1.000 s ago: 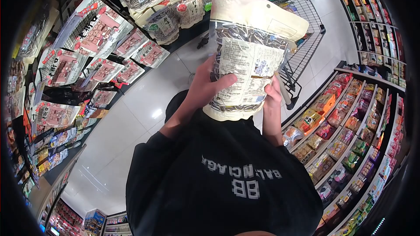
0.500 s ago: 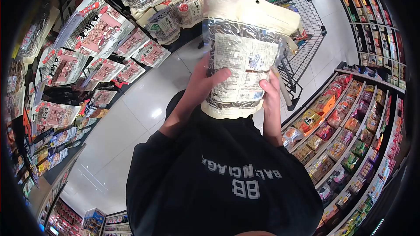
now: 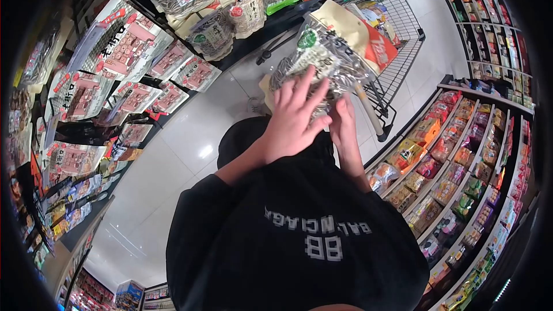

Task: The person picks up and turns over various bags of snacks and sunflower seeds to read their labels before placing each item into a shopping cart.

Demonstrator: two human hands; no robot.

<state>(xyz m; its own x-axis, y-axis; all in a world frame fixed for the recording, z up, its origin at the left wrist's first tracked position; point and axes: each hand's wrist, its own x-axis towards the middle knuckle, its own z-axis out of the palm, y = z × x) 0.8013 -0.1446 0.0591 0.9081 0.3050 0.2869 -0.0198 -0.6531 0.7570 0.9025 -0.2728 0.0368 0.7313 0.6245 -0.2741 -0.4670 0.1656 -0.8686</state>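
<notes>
A large bag of sunflower seeds (image 3: 328, 52), cream at the top with a green round mark and a red corner, is tilted in front of my chest. My left hand (image 3: 295, 112) lies on the bag's lower front with its fingers spread. At the bag's lower right edge is my right hand (image 3: 344, 126), its thumb on the near side and its other fingers hidden behind the bag. The bag's front label faces up.
A wire shopping cart (image 3: 397, 40) with packages in it stands just beyond the bag. Hanging snack bags (image 3: 127, 43) line the left, more seed bags (image 3: 245, 14) are at the top, and shelves of packaged snacks (image 3: 443, 178) run along the right.
The bag has turned from its text-covered back to its front and now tilts. My left hand has moved from the bag's side onto its face, fingers spreading.
</notes>
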